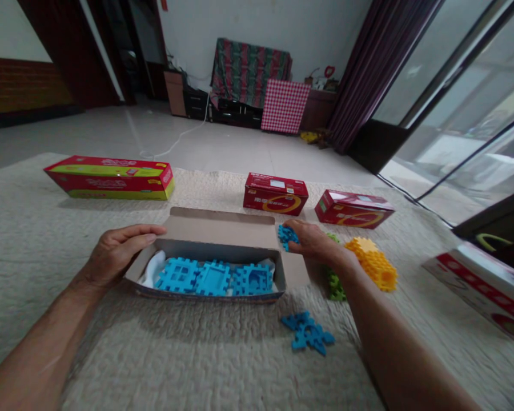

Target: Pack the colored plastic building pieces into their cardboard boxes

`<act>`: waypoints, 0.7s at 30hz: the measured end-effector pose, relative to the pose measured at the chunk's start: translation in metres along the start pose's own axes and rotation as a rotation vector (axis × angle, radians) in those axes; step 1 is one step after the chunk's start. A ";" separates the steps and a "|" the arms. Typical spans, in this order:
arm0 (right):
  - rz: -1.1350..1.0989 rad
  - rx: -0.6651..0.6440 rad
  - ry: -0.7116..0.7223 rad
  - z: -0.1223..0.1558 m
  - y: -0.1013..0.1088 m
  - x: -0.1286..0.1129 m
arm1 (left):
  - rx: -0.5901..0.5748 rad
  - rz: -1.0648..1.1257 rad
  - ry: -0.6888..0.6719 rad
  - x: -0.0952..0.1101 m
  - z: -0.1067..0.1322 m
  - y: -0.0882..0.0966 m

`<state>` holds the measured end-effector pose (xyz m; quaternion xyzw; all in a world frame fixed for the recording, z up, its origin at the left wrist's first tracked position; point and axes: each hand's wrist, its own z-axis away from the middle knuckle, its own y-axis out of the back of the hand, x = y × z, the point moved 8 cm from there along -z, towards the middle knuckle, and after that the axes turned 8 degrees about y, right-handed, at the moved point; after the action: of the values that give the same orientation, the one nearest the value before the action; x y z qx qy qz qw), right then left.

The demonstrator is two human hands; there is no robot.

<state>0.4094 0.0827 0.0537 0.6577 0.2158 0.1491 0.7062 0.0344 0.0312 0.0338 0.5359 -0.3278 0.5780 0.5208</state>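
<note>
An open cardboard box (223,229) lies in front of me with its lid flap folded back. Inside it sit several blue interlocking blocks (214,278) in a row, with a crumpled white wrapping (154,267) at the left end. My left hand (120,251) grips the box's left end, fingers along the side flap. To the right of the box, my right hand (308,237) is closed on a blue interlocking piece (286,235), partly covered by the fingers. Nearer to me lies a star-shaped blue piece (308,332). Green pieces (336,284) are partly hidden behind my right forearm, beside yellow blocks (374,264).
Across the far side of the quilted mat (197,365) stand a long red and green box (111,178) and two red boxes, one in the middle (275,194) and one farther right (353,209). A white and red box (484,285) is at the right edge.
</note>
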 end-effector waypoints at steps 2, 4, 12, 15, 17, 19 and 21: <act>0.024 -0.037 -0.028 -0.003 -0.004 0.006 | -0.003 0.010 0.005 0.000 0.000 0.000; 0.041 -0.055 -0.058 -0.005 -0.006 0.012 | -0.005 0.011 0.009 -0.001 -0.001 0.000; 0.061 -0.025 -0.041 -0.003 -0.005 0.009 | -0.029 -0.012 -0.025 0.000 -0.004 0.001; 0.068 -0.033 -0.046 -0.002 -0.004 0.009 | -0.028 -0.002 -0.042 0.001 -0.004 0.000; 0.047 -0.010 -0.046 0.000 0.000 0.011 | -0.036 0.012 -0.043 0.001 -0.004 -0.001; 0.008 0.068 -0.039 0.004 0.011 0.013 | -0.045 0.028 -0.041 0.001 -0.004 -0.002; -0.029 0.199 -0.025 0.011 0.032 0.011 | -0.047 0.047 -0.042 0.002 -0.004 -0.002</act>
<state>0.4266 0.0809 0.0848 0.7231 0.2304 0.1083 0.6421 0.0355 0.0358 0.0342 0.5278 -0.3646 0.5708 0.5125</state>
